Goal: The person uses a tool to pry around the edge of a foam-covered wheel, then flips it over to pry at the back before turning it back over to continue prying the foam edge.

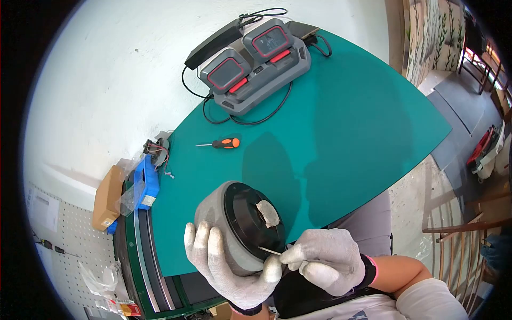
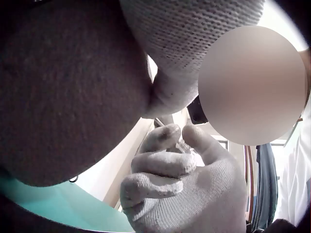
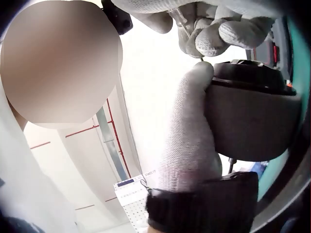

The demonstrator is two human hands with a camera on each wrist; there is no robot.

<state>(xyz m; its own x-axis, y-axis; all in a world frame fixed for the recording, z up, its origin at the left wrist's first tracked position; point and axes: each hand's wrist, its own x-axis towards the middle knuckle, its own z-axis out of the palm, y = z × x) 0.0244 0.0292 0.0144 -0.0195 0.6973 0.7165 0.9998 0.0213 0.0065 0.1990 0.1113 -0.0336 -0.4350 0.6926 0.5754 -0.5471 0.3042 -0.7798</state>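
Observation:
My gloved left hand (image 1: 232, 274) holds a rounded grey housing (image 1: 212, 205) from below, its fingers spread along the near side and the thumb at the rim. The housing lies tilted, its black stepped cover (image 1: 242, 216) facing right. On that cover sits a rough grey patch (image 1: 268, 213). My gloved right hand (image 1: 328, 261) pinches a slim tool (image 1: 270, 250) with a thin metal shaft. Its clear handle (image 2: 184, 147) shows between the fingers in the left wrist view. The shaft points at the cover's lower edge, beside the left thumb.
An orange-and-black screwdriver (image 1: 226, 143) lies on the green table (image 1: 357, 133). Behind it stands a grey charger (image 1: 256, 85) with two battery packs and looping black cables. At the left are a blue bin (image 1: 145, 181), a cardboard box (image 1: 108, 197) and a wired part (image 1: 158, 152).

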